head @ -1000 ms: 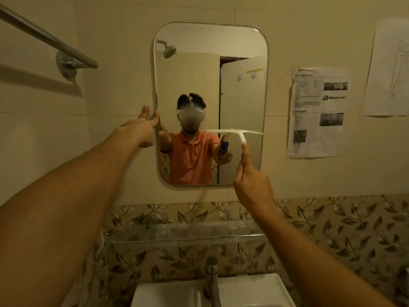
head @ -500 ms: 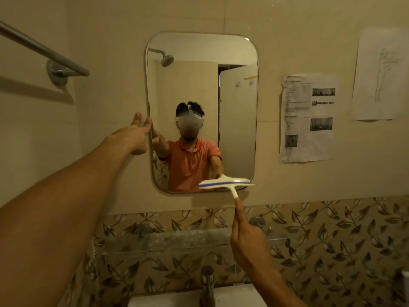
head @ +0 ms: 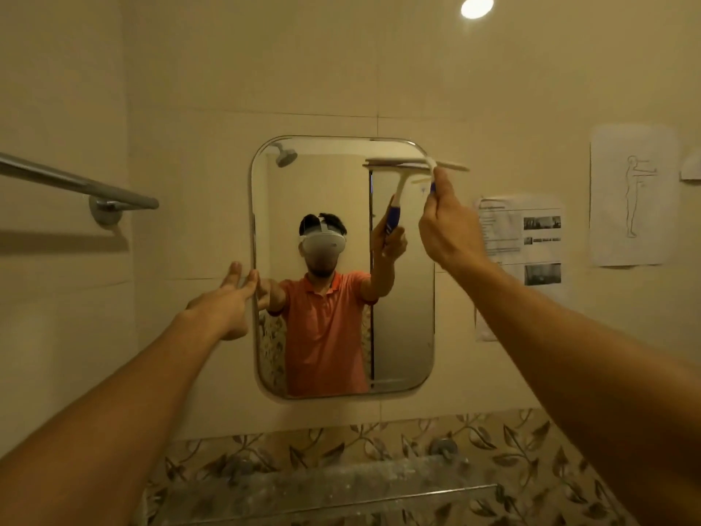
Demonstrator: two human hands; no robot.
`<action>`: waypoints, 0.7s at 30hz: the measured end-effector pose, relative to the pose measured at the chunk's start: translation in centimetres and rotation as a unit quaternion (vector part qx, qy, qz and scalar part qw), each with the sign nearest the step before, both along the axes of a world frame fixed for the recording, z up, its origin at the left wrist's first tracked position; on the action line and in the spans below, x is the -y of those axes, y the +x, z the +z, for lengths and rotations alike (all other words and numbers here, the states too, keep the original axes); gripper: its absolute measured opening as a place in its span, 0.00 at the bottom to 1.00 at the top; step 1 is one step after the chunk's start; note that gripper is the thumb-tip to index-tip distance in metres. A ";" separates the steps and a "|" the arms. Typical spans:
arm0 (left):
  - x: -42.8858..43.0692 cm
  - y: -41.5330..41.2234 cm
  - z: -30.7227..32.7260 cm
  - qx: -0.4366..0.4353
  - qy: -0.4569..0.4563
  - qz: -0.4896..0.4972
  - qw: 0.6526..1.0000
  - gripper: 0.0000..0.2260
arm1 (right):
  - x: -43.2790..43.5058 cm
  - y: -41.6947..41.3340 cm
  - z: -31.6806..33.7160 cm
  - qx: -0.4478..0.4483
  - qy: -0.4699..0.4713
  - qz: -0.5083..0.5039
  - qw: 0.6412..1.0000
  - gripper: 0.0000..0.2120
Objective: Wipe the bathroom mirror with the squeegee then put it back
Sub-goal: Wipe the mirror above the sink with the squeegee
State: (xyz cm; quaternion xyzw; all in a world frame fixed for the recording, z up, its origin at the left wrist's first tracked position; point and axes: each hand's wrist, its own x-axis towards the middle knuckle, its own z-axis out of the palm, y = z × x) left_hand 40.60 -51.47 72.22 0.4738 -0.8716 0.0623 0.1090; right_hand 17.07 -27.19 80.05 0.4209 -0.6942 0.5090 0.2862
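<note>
The rounded rectangular mirror (head: 402, 317) hangs on the tiled wall ahead. My right hand (head: 451, 229) grips the handle of the white squeegee (head: 447, 164), whose blade lies level at the mirror's top right corner and sticks out past its right edge. The blue part of the handle shows only in the reflection. My left hand (head: 227, 301) reaches to the mirror's left edge, fingers straight and touching the rim at mid height.
A metal towel bar (head: 76, 184) juts from the left wall. Printed sheets (head: 527, 237) and a figure drawing (head: 633, 195) are taped right of the mirror. A glass shelf (head: 330, 491) runs below, over leaf-patterned tiles. A ceiling light (head: 477, 6) glows above.
My right hand dragged the squeegee down the mirror's right side to the bottom edge, then lifted it to the top right corner. The view tilted up. My left hand stayed on the rim.
</note>
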 end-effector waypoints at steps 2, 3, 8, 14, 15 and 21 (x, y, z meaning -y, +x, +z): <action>0.0 0.0 0.0 0.003 0.000 0.002 1.000 0.48 | 0.5 -0.3 1.9 -0.007 0.002 -0.012 1.000 0.24; 0.0 0.0 0.0 0.007 0.001 0.003 1.000 0.48 | 0.8 -0.5 2.5 -0.008 0.003 -0.017 1.000 0.24; -0.4 -0.2 0.3 0.031 0.005 0.013 0.999 0.46 | 1.3 -0.8 2.7 -0.015 0.016 -0.025 0.999 0.26; -1.3 -0.5 0.5 0.050 0.010 0.038 0.998 0.44 | 1.1 -0.5 -3.4 -0.013 0.032 -0.016 0.999 0.27; -1.6 -0.6 0.4 0.052 0.006 0.040 0.998 0.43 | 1.2 -0.3 -5.1 -0.012 0.037 -0.015 0.999 0.28; -1.4 -0.8 0.3 0.046 -0.014 0.045 0.998 0.45 | 1.5 1.2 -15.6 0.003 0.070 -0.003 0.998 0.29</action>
